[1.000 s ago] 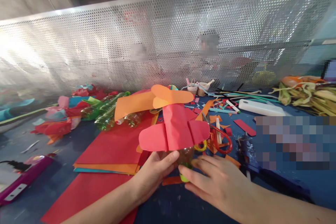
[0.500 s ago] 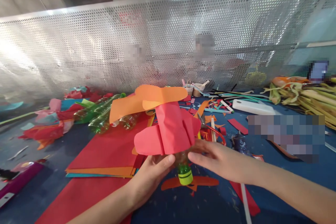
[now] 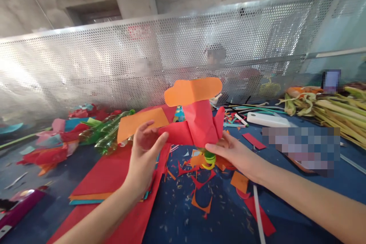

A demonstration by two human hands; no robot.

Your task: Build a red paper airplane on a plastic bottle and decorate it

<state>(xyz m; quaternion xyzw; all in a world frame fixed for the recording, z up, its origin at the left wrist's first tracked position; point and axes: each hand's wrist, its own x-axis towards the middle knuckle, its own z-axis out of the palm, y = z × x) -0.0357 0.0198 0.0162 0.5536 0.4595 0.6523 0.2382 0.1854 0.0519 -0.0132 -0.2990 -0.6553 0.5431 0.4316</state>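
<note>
A plastic bottle wrapped in red paper, shaped like a toy plane [image 3: 200, 124], is held up over the table. An orange paper strip [image 3: 197, 90] with rounded ends lies across its far end. Red paper flaps stick out at both sides like wings, and green bottle plastic shows at the near end. My left hand [image 3: 144, 150] is curled around the tip of the left red paper wing [image 3: 177, 133], thumb in front. My right hand [image 3: 233, 152] grips the wrapped bottle low on its right side, some fingers hidden behind it.
Stacked coloured paper [image 3: 108, 171] lies left, with green plastic bottles [image 3: 110, 135] behind. Paper scraps [image 3: 203, 179] litter the blue table [image 3: 177, 217]. A blurred-out phone-like device [image 3: 303, 152] and corn husks [image 3: 337, 110] are right. A perforated metal screen [image 3: 114, 61] stands behind.
The wrapped bottle has risen and turned, its near end now angled right. My left hand has moved from beneath it to the left wing. More scraps show below.
</note>
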